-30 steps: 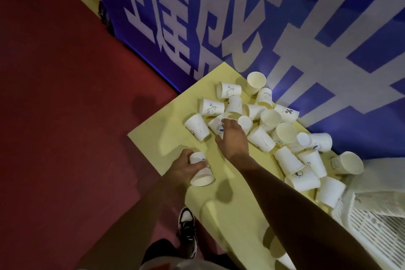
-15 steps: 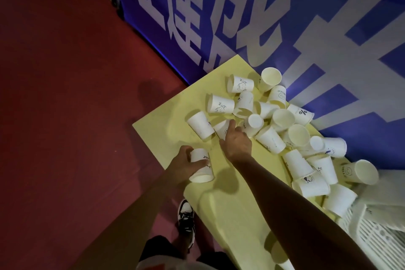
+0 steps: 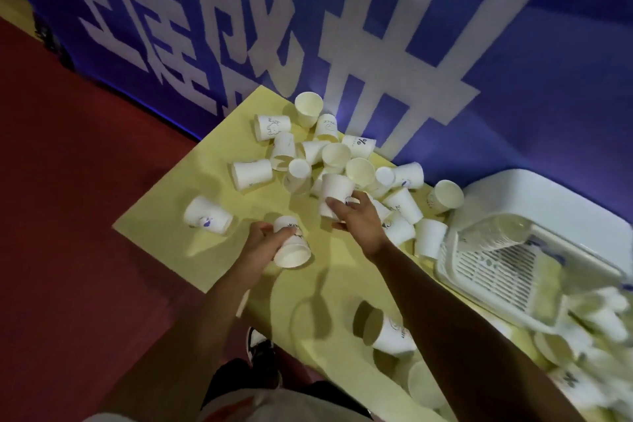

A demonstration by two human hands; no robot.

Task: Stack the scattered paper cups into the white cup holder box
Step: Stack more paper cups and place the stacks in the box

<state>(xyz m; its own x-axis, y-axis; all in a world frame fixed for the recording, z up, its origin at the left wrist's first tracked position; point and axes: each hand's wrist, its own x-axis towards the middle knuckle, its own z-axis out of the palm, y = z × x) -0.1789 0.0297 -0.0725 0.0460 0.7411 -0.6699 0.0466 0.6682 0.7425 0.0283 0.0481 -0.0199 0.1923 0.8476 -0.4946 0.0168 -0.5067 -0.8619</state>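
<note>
**A:** What has changed at the hands?
**B:** The right hand (image 3: 358, 221), earlier only reaching into the heap of white paper cups (image 3: 359, 169), now grips one blue-printed white paper cup (image 3: 335, 190). The left hand (image 3: 260, 245) still holds a second white cup (image 3: 292, 250).
**A:** Meaning?
**B:** Probably nesting next. The white slotted plastic cup holder box (image 3: 500, 267) waits at the yellow counter's (image 3: 212, 243) right end.

"%" on paper cup (image 3: 359, 141), white Chinese characters on banner (image 3: 548, 96)

Cups (image 3: 337, 154) lie scattered on the table (image 3: 222, 147), the holder box (image 3: 493, 267) to their right.
</note>
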